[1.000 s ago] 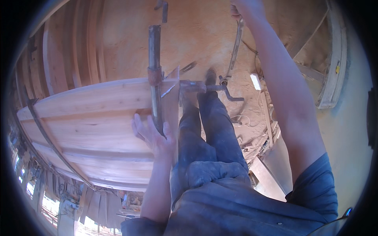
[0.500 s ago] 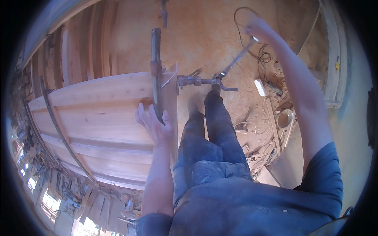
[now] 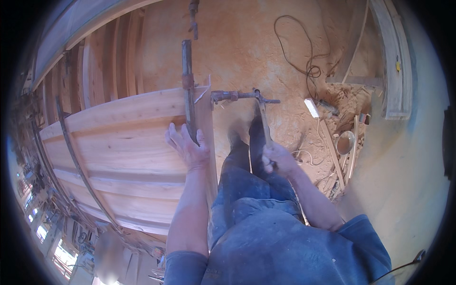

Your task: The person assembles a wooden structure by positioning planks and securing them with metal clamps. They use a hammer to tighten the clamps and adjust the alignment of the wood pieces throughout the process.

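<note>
A pale wooden panel assembly [image 3: 128, 142] with raised rails lies to my left. Against its near right end stands a dark metal clamp bar [image 3: 188, 71]. My left hand [image 3: 192, 148] is closed round the bar's lower end, fingers reaching onto the wood. From the panel's edge the clamp's threaded screw [image 3: 232, 96] sticks out to the right, with a cross handle [image 3: 270, 101] at its end. My right hand [image 3: 279, 159] grips a long metal lever [image 3: 264, 124], whose far end meets the cross handle. My palm hides the lever's near end.
Another clamp bar [image 3: 78, 159] crosses the panel farther left. Boards [image 3: 102, 66] stand behind it. A cable [image 3: 311, 47] loops over the dusty floor. Wood strips [image 3: 332, 147], a round bowl [image 3: 345, 142] and shavings lie at right. A pale frame [image 3: 394, 95] stands at far right.
My right hand has swung the lever from the far upper right down toward my legs. My left hand stays at the clamp bar. The cross handle has turned.
</note>
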{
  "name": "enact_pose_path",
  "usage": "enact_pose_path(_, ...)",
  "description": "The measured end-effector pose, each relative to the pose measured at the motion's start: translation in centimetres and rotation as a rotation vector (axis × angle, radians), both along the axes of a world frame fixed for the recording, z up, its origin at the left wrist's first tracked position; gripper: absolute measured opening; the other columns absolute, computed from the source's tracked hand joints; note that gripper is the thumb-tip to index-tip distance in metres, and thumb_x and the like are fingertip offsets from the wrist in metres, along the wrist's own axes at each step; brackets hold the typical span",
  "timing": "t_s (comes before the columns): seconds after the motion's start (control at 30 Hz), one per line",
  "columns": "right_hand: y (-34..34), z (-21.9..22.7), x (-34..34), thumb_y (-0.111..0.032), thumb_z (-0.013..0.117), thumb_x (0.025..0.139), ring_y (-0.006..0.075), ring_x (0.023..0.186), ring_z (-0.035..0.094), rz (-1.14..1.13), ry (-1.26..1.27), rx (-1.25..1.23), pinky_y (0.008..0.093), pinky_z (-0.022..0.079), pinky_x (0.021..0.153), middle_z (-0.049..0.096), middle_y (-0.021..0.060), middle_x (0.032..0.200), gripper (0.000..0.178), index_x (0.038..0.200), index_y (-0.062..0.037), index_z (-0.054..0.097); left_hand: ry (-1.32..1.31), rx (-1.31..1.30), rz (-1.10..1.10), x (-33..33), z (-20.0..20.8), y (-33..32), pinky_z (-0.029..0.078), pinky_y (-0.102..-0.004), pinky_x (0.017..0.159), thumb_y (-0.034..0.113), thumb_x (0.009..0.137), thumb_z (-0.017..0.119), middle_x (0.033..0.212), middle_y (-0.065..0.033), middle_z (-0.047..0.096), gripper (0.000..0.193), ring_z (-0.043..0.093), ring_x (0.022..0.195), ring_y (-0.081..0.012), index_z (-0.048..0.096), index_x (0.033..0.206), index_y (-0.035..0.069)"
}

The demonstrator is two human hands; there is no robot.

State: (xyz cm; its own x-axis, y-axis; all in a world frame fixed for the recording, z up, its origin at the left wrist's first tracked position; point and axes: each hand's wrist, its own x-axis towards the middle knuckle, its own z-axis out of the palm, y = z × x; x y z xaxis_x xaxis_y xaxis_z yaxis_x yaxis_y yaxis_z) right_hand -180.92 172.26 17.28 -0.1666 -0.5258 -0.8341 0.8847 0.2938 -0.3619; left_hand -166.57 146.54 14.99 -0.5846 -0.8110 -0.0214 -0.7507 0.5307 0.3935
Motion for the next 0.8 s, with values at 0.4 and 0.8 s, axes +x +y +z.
enact_pose_path(0.4,-6.1,8.3,-1.4,-0.009,0.048,0.102,0.0095,0.051,0.043,-0.137,-0.258,0.392,0.0266,0.03,0.044,0.048,-0.001,0.071,0.009,0.095,-0.0133,0.052,0.024,0.068,0.006,-0.1,0.4,0.1,0.028,-0.0643,0.116,0.023,0.09,0.07,0.153,-0.0315,0.031,0.053,0.025,0.143,-0.0547,0.055,0.13,-0.008)
enact_pose_path(0.8,-5.7,9.1,1.0,-0.003,0.062,0.092,0.0174,0.066,0.064,-0.04,0.154,0.275,0.0302,0.05,0.057,0.064,0.0103,0.089,0.022,0.112,-0.0006,0.055,0.003,-0.008,-0.033,0.4,-0.2,0.1,0.028,-0.0602,0.117,0.022,0.091,0.069,0.15,-0.0306,0.034,0.051,0.028,0.142,-0.0508,0.056,0.13,-0.009)
